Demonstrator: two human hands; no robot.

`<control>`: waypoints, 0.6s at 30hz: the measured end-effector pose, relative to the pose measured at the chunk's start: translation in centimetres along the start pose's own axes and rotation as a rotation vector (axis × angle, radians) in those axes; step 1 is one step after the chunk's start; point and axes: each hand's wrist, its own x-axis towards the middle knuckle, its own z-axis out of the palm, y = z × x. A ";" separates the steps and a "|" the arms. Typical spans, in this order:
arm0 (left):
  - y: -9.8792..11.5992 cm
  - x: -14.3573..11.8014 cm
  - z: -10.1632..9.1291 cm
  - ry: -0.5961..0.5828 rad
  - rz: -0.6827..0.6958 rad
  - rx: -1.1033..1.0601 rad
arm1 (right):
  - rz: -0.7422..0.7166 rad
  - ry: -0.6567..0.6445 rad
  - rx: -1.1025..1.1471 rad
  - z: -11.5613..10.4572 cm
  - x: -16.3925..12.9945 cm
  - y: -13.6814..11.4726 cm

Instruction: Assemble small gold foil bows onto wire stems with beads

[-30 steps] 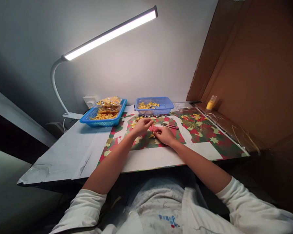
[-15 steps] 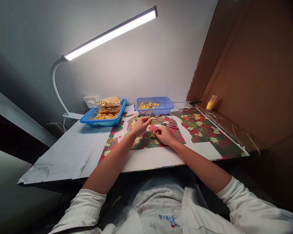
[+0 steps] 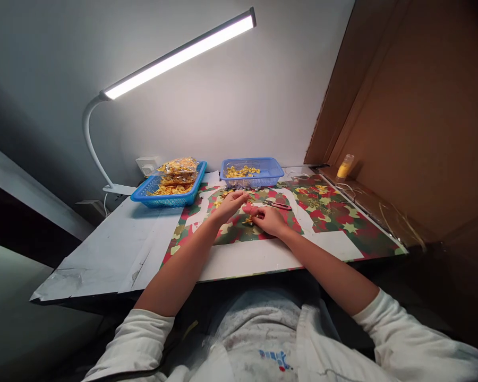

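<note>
Small yellow bow lies under curled right hand; left hand pinches something tiny.

White sleeves pushed up past the elbows; white, smudged top with a small red-and-blue print.

A small handicraft workstation, of the kind found in a piecework workshop, is shown. A white bench is lit by a clamped strip lamp and covered with a patterned mat. Yellow bows are heaped in two blue baskets, and the booth is walled off with cardboard.
</note>
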 end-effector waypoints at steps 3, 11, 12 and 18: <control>0.4 -0.3 0.3 -0.099 -0.044 -0.117 | 0.016 0.011 0.003 0.1 0.1 0.1; -0.7 0.1 0.9 -0.052 -0.093 -0.251 | 0.072 0.064 -0.055 0.2 0.0 -0.3; -0.9 0.2 1.0 -0.037 -0.097 -0.275 | 0.074 0.067 -0.056 0.2 0.0 -0.3; -1.0 0.3 1.4 0.029 -0.123 -0.359 | 0.064 0.061 -0.060 0.2 -0.1 -0.4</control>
